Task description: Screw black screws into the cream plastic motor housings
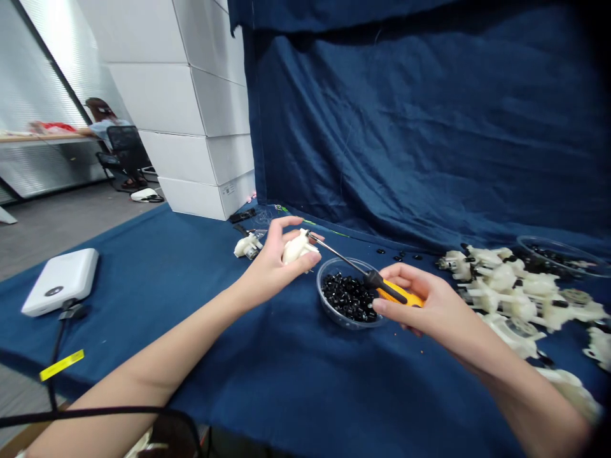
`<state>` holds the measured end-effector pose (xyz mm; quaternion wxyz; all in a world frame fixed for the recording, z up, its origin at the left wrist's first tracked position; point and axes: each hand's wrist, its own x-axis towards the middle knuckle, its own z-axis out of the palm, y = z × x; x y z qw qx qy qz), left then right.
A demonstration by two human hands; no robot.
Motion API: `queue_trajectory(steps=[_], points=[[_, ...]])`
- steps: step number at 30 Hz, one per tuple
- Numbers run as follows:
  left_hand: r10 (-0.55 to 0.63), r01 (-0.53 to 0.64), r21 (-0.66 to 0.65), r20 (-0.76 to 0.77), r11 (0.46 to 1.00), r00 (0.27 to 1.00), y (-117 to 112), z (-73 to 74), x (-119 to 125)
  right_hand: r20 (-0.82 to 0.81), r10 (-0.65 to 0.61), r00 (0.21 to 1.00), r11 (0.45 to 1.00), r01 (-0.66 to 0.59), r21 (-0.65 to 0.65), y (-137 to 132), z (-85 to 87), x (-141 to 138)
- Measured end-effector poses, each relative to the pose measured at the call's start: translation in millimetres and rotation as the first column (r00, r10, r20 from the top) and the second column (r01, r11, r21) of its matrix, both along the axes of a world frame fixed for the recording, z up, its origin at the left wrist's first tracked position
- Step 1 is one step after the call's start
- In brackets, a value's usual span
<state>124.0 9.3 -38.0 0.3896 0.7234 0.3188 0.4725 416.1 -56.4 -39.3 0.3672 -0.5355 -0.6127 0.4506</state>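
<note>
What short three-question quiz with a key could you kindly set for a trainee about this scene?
1. Multiple choice: what colour are the small parts in the clear bowl?
A) Green
B) Black
C) Orange

2. True or false: the screwdriver lies loose, in neither hand.

3. Short answer: what does the left hand hold?

Key:
1. B, black.
2. False; the right hand holds it by its yellow and black handle.
3. A white part.
</note>
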Motion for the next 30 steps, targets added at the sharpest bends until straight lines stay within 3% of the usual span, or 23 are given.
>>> queue_trajectory(steps=[1, 3, 7, 10, 12, 15, 16, 17, 18, 19, 20, 21, 22, 23, 25, 28, 30], points=[[0.046, -0.043, -0.047, 0.069, 0.998, 0.997, -1, 0.1, 3, 0.061, -0.052, 0.997, 0.991, 0.044, 0.125, 0, -2.4, -2], [0.144, -0.132, -0.090, 0.150, 0.987, 0.978, -3, -1.1, 8, 0.188, -0.155, 0.970, 0.919, 0.072, 0.387, 0, -9.4, -8], [0.314, -0.322, 0.018, 0.180, 0.946, 0.932, -5, -9.0, 13, 0.362, -0.342, 0.867, 0.643, -0.065, 0.763, 0, -27.7, -18], [0.375, -0.402, 0.134, 0.192, 0.906, 0.907, -7, -16.2, 12, 0.398, -0.470, 0.788, 0.444, -0.178, 0.878, -2, -36.5, -25], [0.366, -0.404, 0.204, 0.200, 0.892, 0.909, -8, -19.6, 10, 0.406, -0.518, 0.752, 0.386, -0.218, 0.896, -6, -38.0, -28], [0.345, -0.387, 0.340, 0.180, 0.857, 0.921, -8, -20.9, 7, 0.400, -0.500, 0.768, 0.360, -0.235, 0.903, -11, -34.7, -28], [0.348, -0.384, 0.386, 0.163, 0.839, 0.923, -7, -20.3, 6, 0.379, -0.475, 0.794, 0.376, -0.207, 0.903, -13, -32.3, -28], [0.356, -0.383, 0.423, 0.144, 0.821, 0.923, -7, -19.5, 5, 0.359, -0.431, 0.828, 0.439, -0.155, 0.885, -14, -29.2, -27], [0.368, -0.382, 0.455, 0.123, 0.804, 0.922, -6, -18.6, 5, 0.340, -0.365, 0.867, 0.556, -0.090, 0.826, -15, -25.3, -26], [0.378, -0.378, 0.486, 0.103, 0.788, 0.920, -5, -17.6, 4, 0.315, -0.270, 0.910, 0.714, -0.030, 0.699, -16, -20.6, -25], [0.385, -0.371, 0.517, 0.086, 0.771, 0.919, -4, -16.8, 3, 0.263, -0.150, 0.953, 0.870, 0.001, 0.493, -17, -15.4, -23], [0.386, -0.362, 0.547, 0.076, 0.755, 0.920, -4, -16.1, 3, 0.172, -0.028, 0.985, 0.972, -0.013, 0.234, -18, -9.8, -21], [0.379, -0.349, 0.574, 0.073, 0.740, 0.923, -3, -15.7, 2, 0.045, 0.070, 0.997, 0.998, -0.070, -0.009, -19, -4.3, -19], [0.366, -0.335, 0.593, 0.072, 0.732, 0.928, -2, -15.5, 2, -0.085, 0.126, 0.988, 0.974, -0.140, -0.180, -20, 0.6, -17], [0.343, -0.315, 0.600, 0.070, 0.736, 0.937, -1, -15.7, 1, -0.242, 0.159, 0.957, 0.916, -0.235, -0.325, -20, 7.3, -14], [0.354, -0.329, 0.535, 0.059, 0.778, 0.933, 0, -17.3, 3, -0.141, 0.113, 0.984, 0.963, -0.143, -0.230, -19, 5.0, -14], [0.384, -0.364, 0.456, 0.053, 0.812, 0.922, -1, -18.3, 5, 0.083, -0.009, 0.997, 0.997, 0.003, 0.071, -16, -4.5, -17]])
